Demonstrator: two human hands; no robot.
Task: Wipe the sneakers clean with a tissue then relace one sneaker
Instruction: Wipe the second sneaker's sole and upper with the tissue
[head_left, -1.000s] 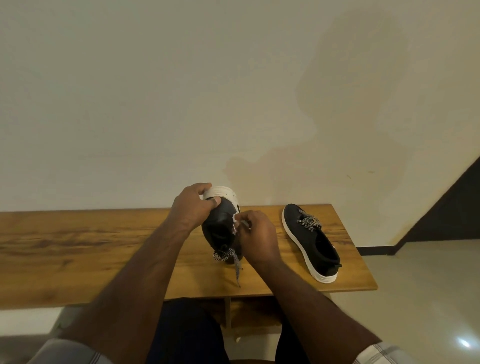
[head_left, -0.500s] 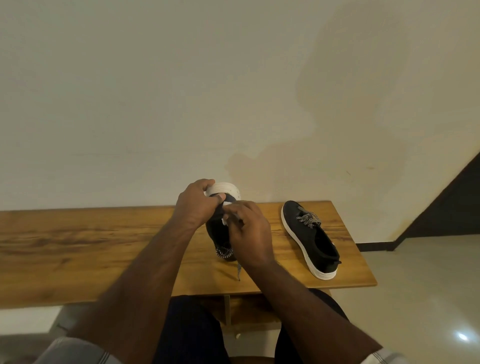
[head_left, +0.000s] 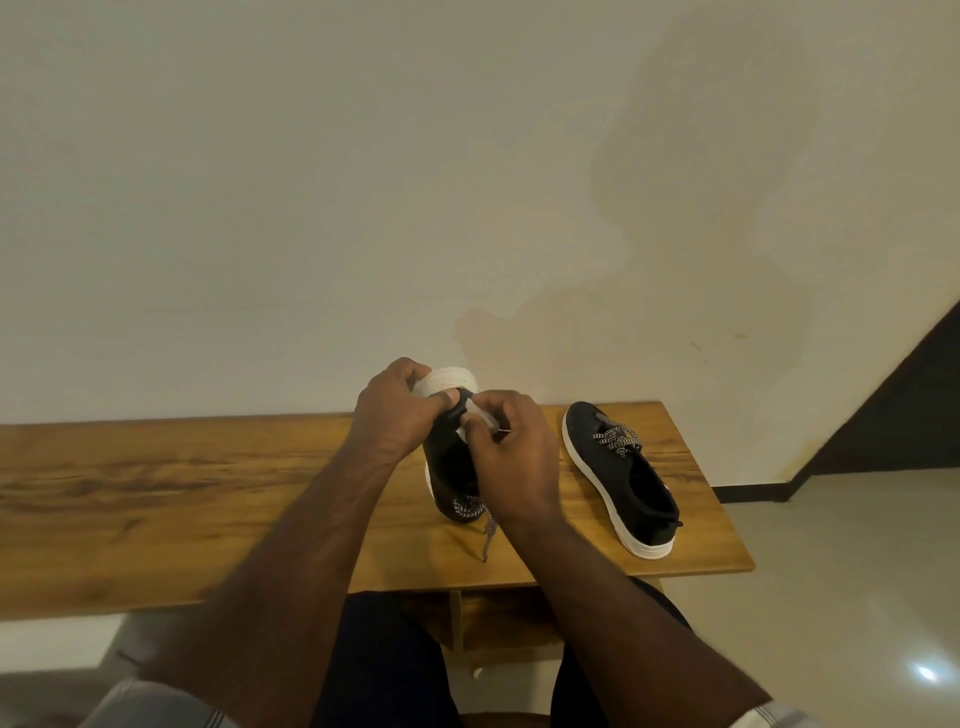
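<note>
A black sneaker (head_left: 451, 467) with a white sole stands tipped up on the wooden bench (head_left: 156, 493), its patterned lace end hanging loose toward me. My left hand (head_left: 397, 410) grips its raised white sole end, thumb on the black upper. My right hand (head_left: 511, 449) pinches a small white tissue (head_left: 475, 420) against the black upper just below that end. The second black sneaker (head_left: 623, 478) lies flat on its sole to the right, laces (head_left: 615, 435) threaded near its far end.
The bench runs left to right against a plain pale wall (head_left: 363, 182); its right end stops just past the second sneaker. Pale tiled floor (head_left: 857, 597) lies to the right. My knees sit under the bench's near edge.
My right hand has slid with the tissue up the sneaker toward the raised sole end beside my left thumb. The left hand keeps its grip; the second sneaker has not moved.
</note>
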